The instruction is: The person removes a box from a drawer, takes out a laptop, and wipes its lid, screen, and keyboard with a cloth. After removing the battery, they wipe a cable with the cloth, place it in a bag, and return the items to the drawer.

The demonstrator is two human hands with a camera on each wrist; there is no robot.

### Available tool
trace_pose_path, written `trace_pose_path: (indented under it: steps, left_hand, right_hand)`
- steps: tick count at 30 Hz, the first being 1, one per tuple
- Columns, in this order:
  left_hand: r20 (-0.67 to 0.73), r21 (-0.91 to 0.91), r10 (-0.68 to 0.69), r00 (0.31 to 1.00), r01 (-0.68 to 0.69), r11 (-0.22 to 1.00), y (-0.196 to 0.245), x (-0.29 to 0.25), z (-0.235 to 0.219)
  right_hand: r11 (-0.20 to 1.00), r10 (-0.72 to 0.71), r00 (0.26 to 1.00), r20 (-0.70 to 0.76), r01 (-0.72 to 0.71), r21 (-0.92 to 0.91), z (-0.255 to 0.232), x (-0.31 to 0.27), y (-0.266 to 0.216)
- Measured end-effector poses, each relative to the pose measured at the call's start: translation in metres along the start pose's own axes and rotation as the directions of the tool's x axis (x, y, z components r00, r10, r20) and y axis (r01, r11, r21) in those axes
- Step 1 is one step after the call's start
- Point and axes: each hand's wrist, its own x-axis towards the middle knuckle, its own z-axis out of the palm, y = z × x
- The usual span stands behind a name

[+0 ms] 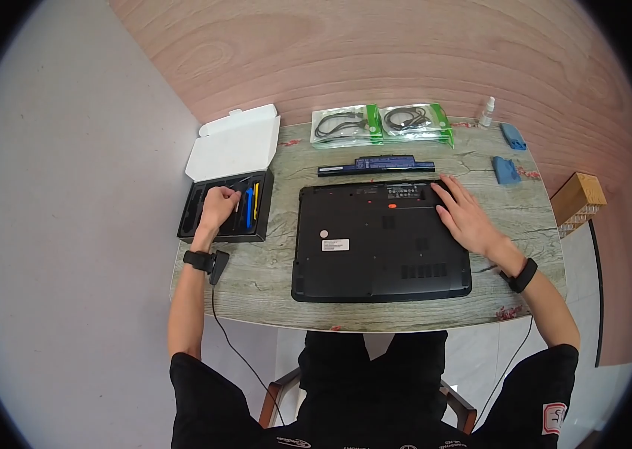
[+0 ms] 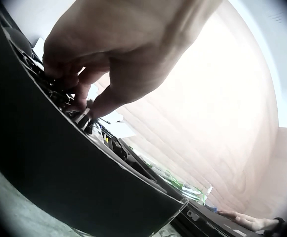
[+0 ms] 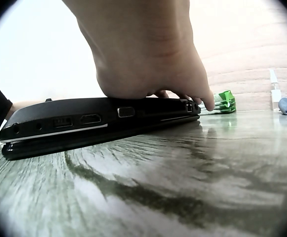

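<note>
So the table [image 1: 278, 310] carries everything, and the layout makes sense to me. Biggest thing on it is the laptop [image 1: 379, 258], underside up and square to the near edge, probably so the panels and vents face the person. Next, the open tool box [image 1: 269, 209] sits by the left edge with its lid flopped back toward the far edge, so nothing blocks reaching in. Two bagged cables [image 1: 346, 126] are parked along the far edge, I'd guess just out of the way. The battery [image 1: 376, 165] lies between them and the laptop, out but handy.

Right hand [image 1: 471, 218]: fingers loosely spread and fairly straight over the laptop's far right corner, gripping nothing, maybe just steadying it. Left hand [image 1: 217, 209] dips into the box, thumb and fingers nearly closed, looks like a pinch on a slim tool [image 2: 87, 114]; can't tell what kind. The little bottle [image 1: 487, 112] stands near the far right corner.
</note>
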Motion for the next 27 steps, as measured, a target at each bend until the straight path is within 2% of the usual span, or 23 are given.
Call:
trace_pose_path:
  steps: [6, 9, 12, 15, 17, 18, 22, 24, 25, 27]
  left_hand:
    - [0.012, -0.115, -0.012, 1.0, 0.013, 0.993, 0.006, -0.007, -0.004]
    - [-0.033, -0.188, -0.013, 0.999, 0.006, 0.982, -0.002, -0.004, 0.0]
    - [-0.027, -0.213, -0.049, 0.998, 0.042, 0.976, 0.012, -0.009, -0.006]
    - [-0.127, -0.18, 0.058, 0.99, -0.08, 0.98, 0.008, -0.01, -0.007]
    - [-0.174, -0.232, 0.096, 0.98, -0.136, 0.963, 0.017, -0.014, -0.011]
    - [-0.222, -0.227, 0.202, 0.954, -0.252, 0.941, 0.02, -0.016, -0.014]
    - [-0.255, -0.417, 0.249, 0.934, -0.338, 0.844, 0.053, -0.031, -0.034]
    - [-0.214, -0.573, 0.16, 0.964, -0.256, 0.778, 0.097, -0.048, -0.047]
    - [-0.188, -0.644, 0.116, 0.975, -0.211, 0.735, 0.112, -0.052, -0.046]
    - [-0.166, -0.689, 0.197, 0.966, -0.257, 0.678, 0.122, -0.041, -0.035]
  right_hand:
    - [1.0, -0.008, 1.0, -0.006, 0.008, 0.002, -0.001, 0.0, 0.0]
    - [1.0, 0.001, 1.0, -0.002, -0.001, -0.005, -0.001, 0.0, -0.001]
    - [1.0, -0.018, 1.0, -0.021, 0.018, -0.012, 0.002, -0.001, 0.002]
    - [1.0, -0.011, 1.0, -0.015, 0.01, -0.013, 0.001, -0.001, 0.001]
    - [1.0, -0.004, 1.0, 0.002, 0.004, -0.03, 0.0, 0.0, 0.0]
    - [0.999, -0.003, 1.0, 0.011, 0.004, -0.039, 0.0, 0.0, 0.0]
    - [0.996, -0.032, 0.999, -0.027, 0.03, -0.083, -0.002, 0.003, -0.003]
    - [0.981, -0.103, 0.993, -0.061, 0.091, -0.173, -0.011, 0.007, -0.01]
    - [0.989, -0.117, 0.99, -0.077, 0.11, -0.099, -0.018, 0.016, -0.019]
    - [0.989, -0.131, 0.985, -0.112, 0.137, 0.048, -0.033, 0.038, -0.036]
